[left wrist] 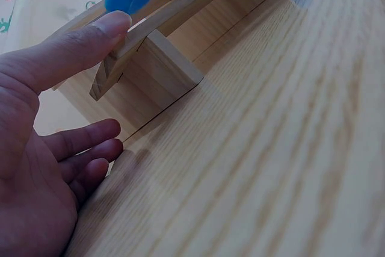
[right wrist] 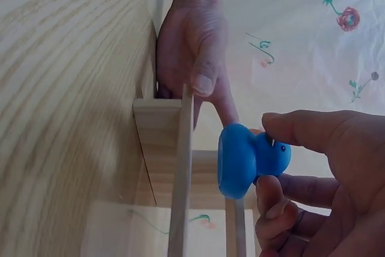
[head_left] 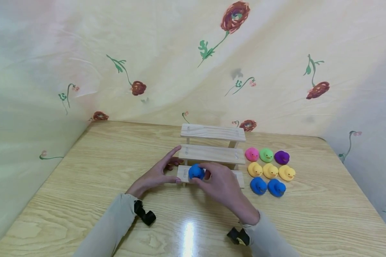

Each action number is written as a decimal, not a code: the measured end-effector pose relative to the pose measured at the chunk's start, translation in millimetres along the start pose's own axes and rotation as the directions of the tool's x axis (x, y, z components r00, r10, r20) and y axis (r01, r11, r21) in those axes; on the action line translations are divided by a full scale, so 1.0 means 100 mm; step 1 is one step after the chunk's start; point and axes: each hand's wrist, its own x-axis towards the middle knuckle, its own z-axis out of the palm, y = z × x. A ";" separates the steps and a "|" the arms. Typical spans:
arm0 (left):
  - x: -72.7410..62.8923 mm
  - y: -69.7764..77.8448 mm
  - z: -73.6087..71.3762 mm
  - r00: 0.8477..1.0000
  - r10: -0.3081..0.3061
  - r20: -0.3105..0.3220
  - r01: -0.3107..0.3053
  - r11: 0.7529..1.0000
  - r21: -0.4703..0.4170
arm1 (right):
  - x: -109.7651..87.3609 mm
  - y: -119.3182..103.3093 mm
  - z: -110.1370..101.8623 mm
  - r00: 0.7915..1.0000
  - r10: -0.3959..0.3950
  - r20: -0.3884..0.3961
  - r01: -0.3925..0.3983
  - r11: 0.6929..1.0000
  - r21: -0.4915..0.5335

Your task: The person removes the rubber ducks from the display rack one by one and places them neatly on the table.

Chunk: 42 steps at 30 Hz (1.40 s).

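Over the left part of the lowest step (head_left: 182,175) of a three-step wooden stand (head_left: 212,153), my right hand (head_left: 223,184) pinches a blue rubber duck (head_left: 194,172) by its head with thumb and fingers. In the right wrist view a small gap shows between the duck's flat base and the step board (right wrist: 181,191). At the stand's left end is my left hand (head_left: 154,175), its thumb (left wrist: 111,28) touching the lowest step's end. Its index finger stretches toward the middle step, and the other fingers are loosely bent beside the stand's side panel (left wrist: 162,70).
Right of the stand, rubber ducks sit in rows: a pink duck (head_left: 252,154), green duck (head_left: 266,155) and purple duck (head_left: 281,157) at the back, yellow ducks (head_left: 270,171) in the middle, two blue ducks (head_left: 258,186) in front. A flowered cloth (head_left: 167,64) hangs behind the wooden table (head_left: 83,185).
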 end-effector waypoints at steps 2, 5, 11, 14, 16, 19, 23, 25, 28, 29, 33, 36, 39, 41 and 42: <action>0.00 0.00 0.00 1.000 0.001 0.000 -0.001 1.000 0.002 | -0.02 0.03 -0.04 1.000 -0.008 -0.003 0.008 1.000 0.012; 0.01 0.00 0.01 1.000 0.002 -0.001 -0.002 1.000 0.008 | -0.05 0.09 -0.09 1.000 -0.012 -0.006 0.012 1.000 0.016; 0.00 -0.01 0.00 1.000 0.014 -0.005 -0.014 1.000 0.017 | -0.11 0.20 -0.21 1.000 0.004 -0.003 -0.004 1.000 0.009; 0.00 -0.02 0.01 1.000 0.017 -0.008 -0.017 1.000 0.020 | -0.15 0.26 -0.27 1.000 0.016 -0.004 -0.016 1.000 0.010; 0.00 -0.03 0.01 1.000 0.022 -0.009 -0.022 1.000 0.021 | -0.18 0.30 -0.32 1.000 0.019 -0.010 -0.019 1.000 0.016; 0.00 -0.04 0.01 1.000 0.025 -0.010 -0.025 0.999 0.021 | -0.22 0.36 -0.38 0.999 0.020 -0.025 -0.019 1.000 0.021; -0.01 -0.05 0.02 1.000 0.024 -0.012 -0.024 0.999 0.024 | -0.28 0.46 -0.47 0.999 0.021 -0.046 -0.019 0.999 0.029; 0.00 -0.05 0.02 1.000 0.022 -0.012 -0.022 0.999 0.026 | -0.31 0.51 -0.52 0.998 0.019 -0.054 -0.017 0.999 0.034; 0.00 -0.05 0.02 1.000 0.018 -0.012 -0.018 0.999 0.031 | -0.35 0.59 -0.58 0.996 -0.002 -0.087 0.004 1.000 0.030; 0.00 -0.06 0.02 1.000 0.018 -0.012 -0.017 0.999 0.032 | -0.36 0.62 -0.60 0.995 -0.012 -0.102 0.015 1.000 0.028; -0.01 -0.05 0.03 1.000 0.015 -0.013 -0.015 0.999 0.032 | -0.42 0.74 -0.67 0.986 -0.048 -0.161 0.050 0.999 0.006; -0.01 -0.05 0.03 1.000 0.016 -0.013 -0.016 0.999 0.034 | -0.46 0.83 -0.72 0.981 -0.057 -0.188 0.057 0.998 -0.005; -0.01 -0.05 0.02 1.000 0.018 -0.013 -0.017 0.999 0.035 | -0.51 0.93 -0.78 0.977 -0.053 -0.207 0.051 0.999 -0.011; -0.01 -0.05 0.02 1.000 0.021 -0.012 -0.020 0.999 0.036 | -0.54 0.99 -0.82 0.976 -0.044 -0.215 0.041 0.999 -0.018; -0.01 -0.05 0.02 1.000 0.022 -0.012 -0.022 0.999 0.036 | -0.56 1.03 -0.84 0.975 -0.036 -0.218 0.031 0.999 -0.023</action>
